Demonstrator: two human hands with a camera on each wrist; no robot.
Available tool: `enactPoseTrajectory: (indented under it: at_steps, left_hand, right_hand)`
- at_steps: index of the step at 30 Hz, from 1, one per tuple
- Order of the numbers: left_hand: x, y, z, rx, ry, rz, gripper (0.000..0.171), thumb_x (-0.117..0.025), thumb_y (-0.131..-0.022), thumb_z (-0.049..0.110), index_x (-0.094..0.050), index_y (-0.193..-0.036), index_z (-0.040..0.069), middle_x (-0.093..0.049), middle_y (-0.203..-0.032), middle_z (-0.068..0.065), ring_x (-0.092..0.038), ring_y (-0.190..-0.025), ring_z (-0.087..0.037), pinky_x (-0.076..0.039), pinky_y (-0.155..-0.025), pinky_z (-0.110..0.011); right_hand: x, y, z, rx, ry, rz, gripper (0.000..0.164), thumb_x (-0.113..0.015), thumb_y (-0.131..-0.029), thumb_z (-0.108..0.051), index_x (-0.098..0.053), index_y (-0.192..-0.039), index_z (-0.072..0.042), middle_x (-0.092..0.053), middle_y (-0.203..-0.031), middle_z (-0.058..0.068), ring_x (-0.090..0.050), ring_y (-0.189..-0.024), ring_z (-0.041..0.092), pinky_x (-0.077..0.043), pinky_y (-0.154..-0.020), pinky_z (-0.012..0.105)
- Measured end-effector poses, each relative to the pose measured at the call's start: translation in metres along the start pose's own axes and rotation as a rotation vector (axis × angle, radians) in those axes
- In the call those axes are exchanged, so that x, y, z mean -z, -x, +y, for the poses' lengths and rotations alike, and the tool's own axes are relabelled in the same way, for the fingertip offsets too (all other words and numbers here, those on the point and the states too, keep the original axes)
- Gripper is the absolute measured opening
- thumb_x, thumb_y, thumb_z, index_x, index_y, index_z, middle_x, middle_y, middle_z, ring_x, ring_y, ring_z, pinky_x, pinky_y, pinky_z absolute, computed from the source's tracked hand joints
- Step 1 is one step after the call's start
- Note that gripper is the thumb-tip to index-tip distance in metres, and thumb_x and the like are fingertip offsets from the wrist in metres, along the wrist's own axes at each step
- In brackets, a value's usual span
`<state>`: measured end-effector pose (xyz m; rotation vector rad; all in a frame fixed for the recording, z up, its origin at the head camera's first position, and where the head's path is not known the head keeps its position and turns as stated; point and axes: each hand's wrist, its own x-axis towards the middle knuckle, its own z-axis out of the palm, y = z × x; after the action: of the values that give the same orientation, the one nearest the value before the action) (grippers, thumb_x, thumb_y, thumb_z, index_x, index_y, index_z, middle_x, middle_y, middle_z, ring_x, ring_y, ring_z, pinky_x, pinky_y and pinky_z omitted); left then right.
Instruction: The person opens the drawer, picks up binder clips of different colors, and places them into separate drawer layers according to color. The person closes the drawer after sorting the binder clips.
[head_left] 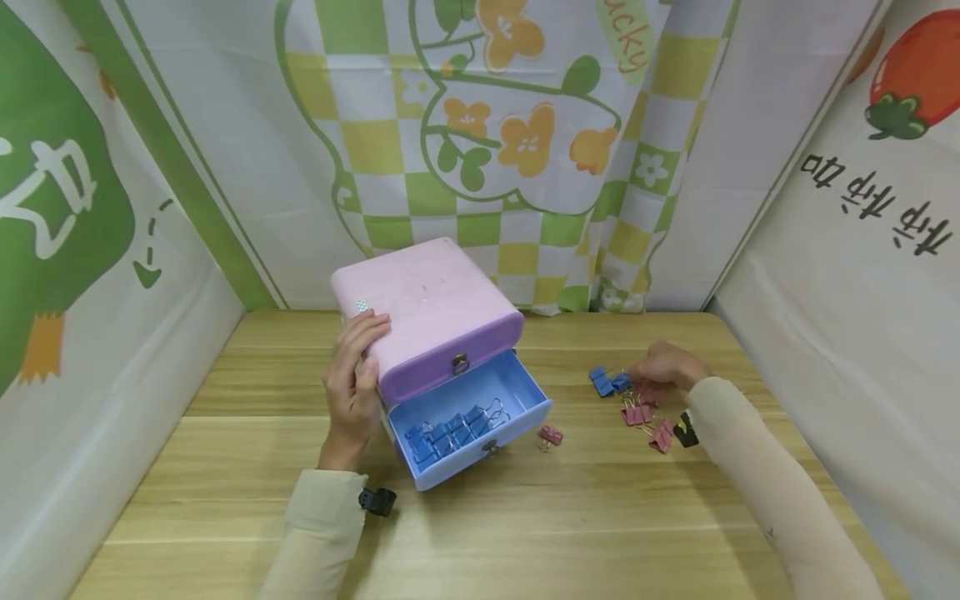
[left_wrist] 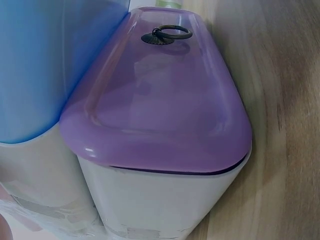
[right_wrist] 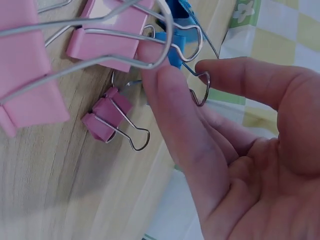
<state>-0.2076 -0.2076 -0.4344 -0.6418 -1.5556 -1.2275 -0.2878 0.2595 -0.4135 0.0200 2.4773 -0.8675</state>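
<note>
A small storage box (head_left: 427, 292) with a pink top stands tilted in the head view. Its lower light blue drawer (head_left: 528, 406) is pulled out, with several blue binder clips (head_left: 450, 433) lying inside. My left hand (head_left: 351, 392) rests on the box's left side, fingers over the top edge and thumb near the front corner. On the right, my right hand (head_left: 667, 367) is at a loose group of pink binder clips (head_left: 637, 414) and blue binder clips (head_left: 600, 381). In the right wrist view, its thumb and fingers stand apart around a blue clip's wire handle (right_wrist: 202, 92).
A single pink clip (head_left: 551, 435) lies close to the drawer's right front corner. The upper purple drawer (left_wrist: 165, 100) is closed and has a ring pull (left_wrist: 172, 33). Printed curtains (head_left: 480, 225) hang behind the wooden table (head_left: 525, 533), with printed walls at both sides.
</note>
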Motion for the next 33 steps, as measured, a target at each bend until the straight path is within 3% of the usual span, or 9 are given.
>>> enactPoseTrajectory:
  at_steps: [3,8,14,20,26,33]
  left_hand:
    - [0.0,0.0,0.0,0.0,-0.002,0.003,0.043,-0.045,-0.091,0.011,-0.071,-0.118,-0.01,-0.071,-0.126,-0.029,-0.059,-0.137,-0.037,-0.039,-0.127,-0.051]
    - [0.001,0.0,0.0,0.003,-0.007,-0.001,0.043,-0.045,-0.091,0.011,-0.072,-0.118,-0.01,-0.071,-0.127,-0.028,-0.059,-0.137,-0.037,-0.039,-0.128,-0.051]
    - [0.001,-0.001,0.0,0.003,-0.008,-0.005,0.043,-0.045,-0.091,0.011,-0.072,-0.119,-0.01,-0.071,-0.127,-0.028,-0.059,-0.138,-0.036,-0.04,-0.127,-0.05]
    - [0.001,-0.001,0.0,0.002,-0.008,-0.002,0.043,-0.045,-0.091,0.011,-0.072,-0.118,-0.01,-0.071,-0.127,-0.028,-0.059,-0.137,-0.036,-0.04,-0.127,-0.05]
    - [0.001,-0.001,0.0,0.005,-0.013,-0.004,0.044,-0.045,-0.091,0.012,-0.072,-0.118,-0.009,-0.072,-0.127,-0.027,-0.059,-0.137,-0.036,-0.04,-0.127,-0.05]
    - [0.002,0.001,0.0,0.012,-0.022,-0.011,0.044,-0.045,-0.091,0.012,-0.072,-0.12,-0.008,-0.072,-0.128,-0.026,-0.058,-0.139,-0.036,-0.039,-0.128,-0.05]
  right_hand:
    - [-0.001,0.0,-0.001,0.011,-0.052,0.002,0.015,-0.066,-0.09,-0.008,-0.071,-0.079,0.0,-0.071,-0.063,0.001,-0.062,-0.052,0.007,-0.052,-0.05,0.018]
    - [-0.002,-0.006,0.004,-0.011,-0.335,-0.046,0.024,-0.059,-0.098,-0.001,-0.072,-0.106,0.018,-0.078,-0.074,0.007,-0.074,-0.061,0.009,-0.065,-0.063,0.021]
    - [0.0,-0.012,0.013,-0.062,-0.52,-0.074,0.029,-0.053,-0.102,-0.002,-0.069,-0.113,0.019,-0.079,-0.077,0.009,-0.077,-0.066,0.01,-0.065,-0.067,0.019]
    - [0.008,-0.013,0.013,-0.069,-0.563,-0.061,0.028,-0.053,-0.104,-0.006,-0.07,-0.112,0.015,-0.079,-0.078,0.008,-0.077,-0.066,0.01,-0.065,-0.065,0.018]
    - [0.022,-0.01,0.01,-0.029,-0.529,-0.024,0.032,-0.054,-0.104,-0.006,-0.065,-0.122,0.018,-0.08,-0.08,0.006,-0.077,-0.068,0.008,-0.065,-0.068,0.019]
    - [0.04,-0.003,-0.003,0.05,-0.464,-0.074,0.038,-0.05,-0.107,-0.007,-0.057,-0.133,0.02,-0.08,-0.089,0.001,-0.076,-0.078,0.004,-0.065,-0.079,0.017]
